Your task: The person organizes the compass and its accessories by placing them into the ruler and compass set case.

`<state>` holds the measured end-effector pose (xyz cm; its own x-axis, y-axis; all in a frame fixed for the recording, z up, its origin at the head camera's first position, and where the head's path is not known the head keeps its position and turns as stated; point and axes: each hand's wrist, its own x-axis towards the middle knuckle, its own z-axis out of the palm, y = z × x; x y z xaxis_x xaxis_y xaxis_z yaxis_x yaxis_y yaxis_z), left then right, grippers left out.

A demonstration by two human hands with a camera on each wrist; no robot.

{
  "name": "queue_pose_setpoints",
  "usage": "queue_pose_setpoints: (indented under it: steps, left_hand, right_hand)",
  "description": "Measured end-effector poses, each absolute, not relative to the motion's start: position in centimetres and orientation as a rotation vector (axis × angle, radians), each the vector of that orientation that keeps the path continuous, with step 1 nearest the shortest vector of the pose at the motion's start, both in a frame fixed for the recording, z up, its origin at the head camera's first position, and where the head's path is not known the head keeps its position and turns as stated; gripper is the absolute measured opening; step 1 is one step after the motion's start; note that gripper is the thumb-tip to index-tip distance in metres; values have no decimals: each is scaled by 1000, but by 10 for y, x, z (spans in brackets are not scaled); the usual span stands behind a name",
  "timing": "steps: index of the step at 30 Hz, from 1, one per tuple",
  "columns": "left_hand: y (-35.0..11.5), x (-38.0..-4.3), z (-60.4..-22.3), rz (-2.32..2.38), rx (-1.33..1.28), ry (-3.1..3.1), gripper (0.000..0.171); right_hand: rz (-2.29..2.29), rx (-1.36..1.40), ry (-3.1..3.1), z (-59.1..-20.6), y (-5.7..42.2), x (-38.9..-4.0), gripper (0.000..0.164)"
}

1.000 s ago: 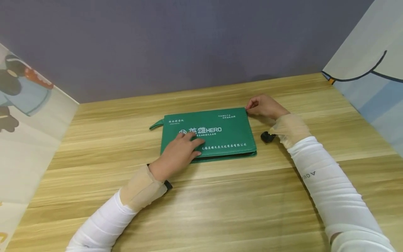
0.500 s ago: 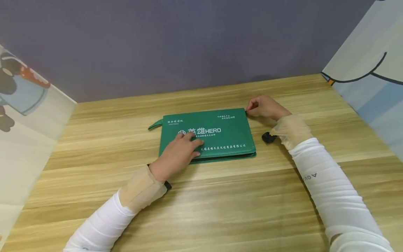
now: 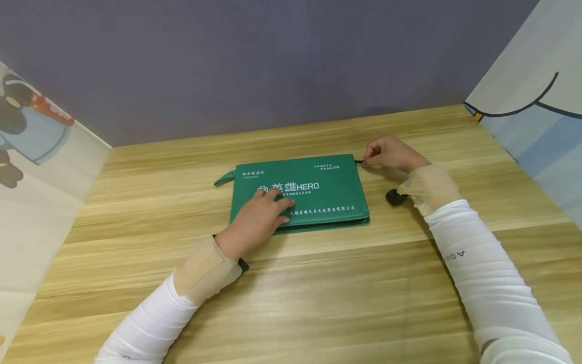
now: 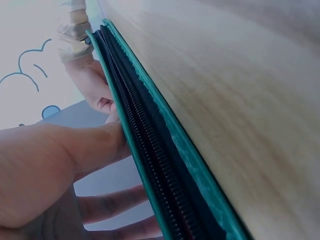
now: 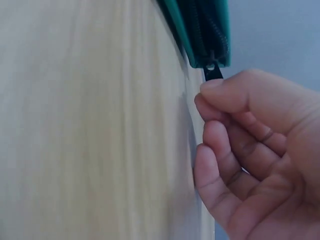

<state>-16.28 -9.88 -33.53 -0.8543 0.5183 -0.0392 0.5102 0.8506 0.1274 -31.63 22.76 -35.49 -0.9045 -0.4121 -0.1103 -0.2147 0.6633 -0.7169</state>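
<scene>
A flat green zip case (image 3: 336,184) with white lettering lies on the wooden table. My left hand (image 3: 254,220) rests on its near left part, fingers spread over the cover. At the far right corner, my right hand (image 3: 390,154) pinches the black zipper pull (image 5: 213,73) between thumb and index finger. The pull sticks out past the case's end, and the two rows of teeth spread apart from the slider. Along the near side, the left wrist view shows both rows of zipper teeth (image 4: 142,130) with a dark gap between them. The case's contents are hidden.
A green strap (image 3: 224,178) sticks out from the case's left end. The wooden table (image 3: 318,298) extends around the case. Behind it rises a grey-purple panel (image 3: 282,71), with patterned side walls (image 3: 27,217) left and right.
My right hand has moved slightly right, away from the case corner, and the pull now shows stretched between them. My left hand stays on the cover.
</scene>
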Motion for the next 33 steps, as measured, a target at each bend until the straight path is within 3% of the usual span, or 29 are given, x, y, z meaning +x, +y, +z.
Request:
queue_pose_setpoints:
  steps: [33]
  left_hand:
    - [-100, -161, -333, 166, 799, 2965, 33]
  right_hand:
    - [-1060, -718, 2523, -352, 216, -304, 5]
